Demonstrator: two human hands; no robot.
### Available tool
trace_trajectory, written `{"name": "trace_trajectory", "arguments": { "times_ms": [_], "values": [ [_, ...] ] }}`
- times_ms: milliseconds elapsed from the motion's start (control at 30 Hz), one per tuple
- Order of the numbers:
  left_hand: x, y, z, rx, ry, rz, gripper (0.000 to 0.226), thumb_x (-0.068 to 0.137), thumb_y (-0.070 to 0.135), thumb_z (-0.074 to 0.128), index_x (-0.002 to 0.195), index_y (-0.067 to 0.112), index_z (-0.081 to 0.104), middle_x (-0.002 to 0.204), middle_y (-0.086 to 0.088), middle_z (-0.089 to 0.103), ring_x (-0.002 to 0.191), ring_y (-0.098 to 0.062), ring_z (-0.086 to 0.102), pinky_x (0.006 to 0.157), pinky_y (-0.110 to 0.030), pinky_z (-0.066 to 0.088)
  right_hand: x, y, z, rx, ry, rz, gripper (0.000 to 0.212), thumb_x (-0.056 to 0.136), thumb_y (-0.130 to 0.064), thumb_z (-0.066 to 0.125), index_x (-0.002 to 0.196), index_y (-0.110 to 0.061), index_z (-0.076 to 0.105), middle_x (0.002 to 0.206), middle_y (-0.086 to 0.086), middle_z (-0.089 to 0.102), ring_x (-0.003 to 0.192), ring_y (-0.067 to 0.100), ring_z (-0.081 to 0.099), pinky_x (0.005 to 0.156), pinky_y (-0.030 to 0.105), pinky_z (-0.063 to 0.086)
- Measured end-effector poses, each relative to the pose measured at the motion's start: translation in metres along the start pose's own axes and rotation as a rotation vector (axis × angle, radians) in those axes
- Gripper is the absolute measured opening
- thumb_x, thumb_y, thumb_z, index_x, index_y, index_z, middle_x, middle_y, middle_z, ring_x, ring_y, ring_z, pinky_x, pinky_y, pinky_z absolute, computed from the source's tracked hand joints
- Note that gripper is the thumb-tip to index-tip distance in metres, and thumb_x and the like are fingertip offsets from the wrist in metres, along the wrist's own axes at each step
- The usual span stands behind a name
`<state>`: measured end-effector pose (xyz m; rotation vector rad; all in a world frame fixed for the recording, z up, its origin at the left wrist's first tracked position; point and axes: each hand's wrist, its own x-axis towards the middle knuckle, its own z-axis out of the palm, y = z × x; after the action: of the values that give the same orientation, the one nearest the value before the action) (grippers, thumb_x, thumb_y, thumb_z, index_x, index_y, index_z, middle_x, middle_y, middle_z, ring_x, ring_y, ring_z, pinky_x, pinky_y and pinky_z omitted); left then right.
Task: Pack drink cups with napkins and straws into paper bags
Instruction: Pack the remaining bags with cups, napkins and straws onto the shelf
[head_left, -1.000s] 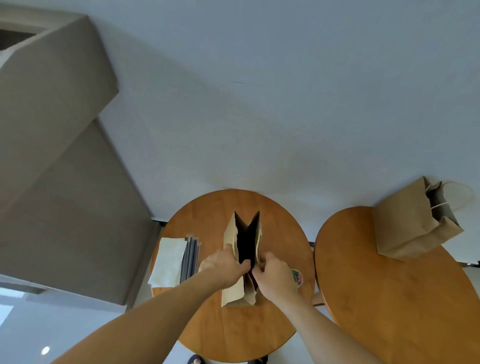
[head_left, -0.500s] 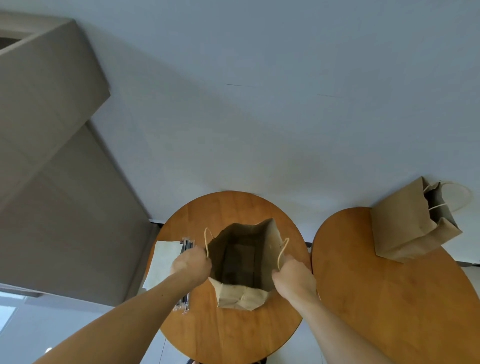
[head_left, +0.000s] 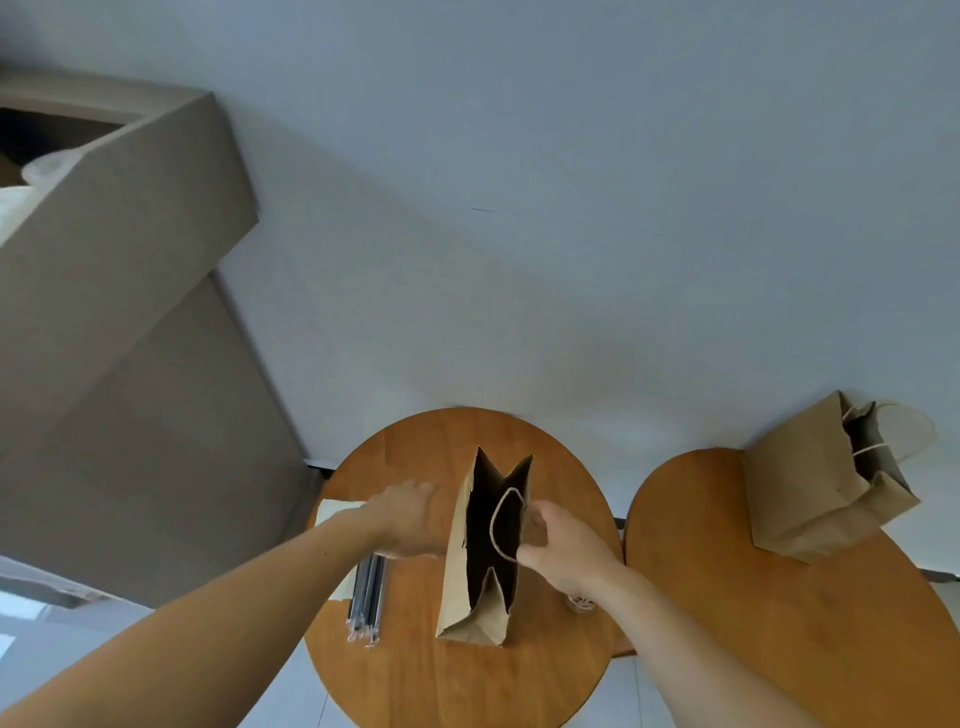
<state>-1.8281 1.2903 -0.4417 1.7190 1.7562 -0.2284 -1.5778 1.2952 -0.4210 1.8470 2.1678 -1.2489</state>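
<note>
Counters are two: the round wooden counter (head_left: 415, 675) carries the paper bag (head_left: 457, 587), upright in its middle with a narrow mouth, and a second counter (head_left: 779, 623) at the right carries a second bag (head_left: 789, 499). The right hand (head_left: 566, 545) grips the paper bag's right wall by the cord handle (head_left: 496, 525), while the blurred left hand (head_left: 410, 519) hangs with fingers stretched over the napkins (head_left: 337, 509) and straws (head_left: 369, 597) just beside. I judge the bag light, thin and easy to crush, so better hold it at the rim or handle.

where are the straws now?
Head view: the straws lie on the left round table, left of the upright paper bag, beside the napkins, partly under the left hand.
</note>
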Motion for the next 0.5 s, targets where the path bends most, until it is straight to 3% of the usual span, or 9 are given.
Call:
{"name": "trace_trajectory", "arguments": {
  "times_ms": [133,267,500],
  "values": [
    [-0.003,0.02,-0.027,0.107,0.212,0.013,0.09,0.079,0.06,0.058,0.153,0.025,0.021,0.16,-0.004,0.026,0.147,-0.028,0.022,0.115,-0.048,0.028,0.005,-0.027,-0.024,-0.106,0.132,-0.114,0.064,0.095,-0.041,0.053,0.152,-0.027,0.029,0.158,-0.005,0.031,0.145,0.02,0.032,0.114,0.038,0.033],
    [-0.006,0.034,-0.053,0.143,0.34,-0.002,0.083,0.082,0.054,0.056,0.152,0.023,0.025,0.157,-0.004,0.031,0.145,-0.026,0.026,0.114,-0.048,0.03,0.013,-0.049,-0.043,-0.208,0.174,-0.208,0.063,0.098,-0.039,0.048,0.154,-0.022,0.025,0.162,-0.002,0.024,0.149,0.019,0.022,0.118,0.038,0.025],
    [-0.035,0.033,-0.112,0.183,0.49,-0.103,0.076,0.089,0.05,0.054,0.153,0.023,0.023,0.159,-0.003,0.027,0.146,-0.025,0.022,0.116,-0.046,0.026,0.035,-0.101,-0.079,-0.296,0.206,-0.415,0.062,0.098,-0.043,0.047,0.152,-0.018,0.029,0.158,0.0,0.03,0.146,0.02,0.026,0.118,0.039,0.028]
  ]
}}
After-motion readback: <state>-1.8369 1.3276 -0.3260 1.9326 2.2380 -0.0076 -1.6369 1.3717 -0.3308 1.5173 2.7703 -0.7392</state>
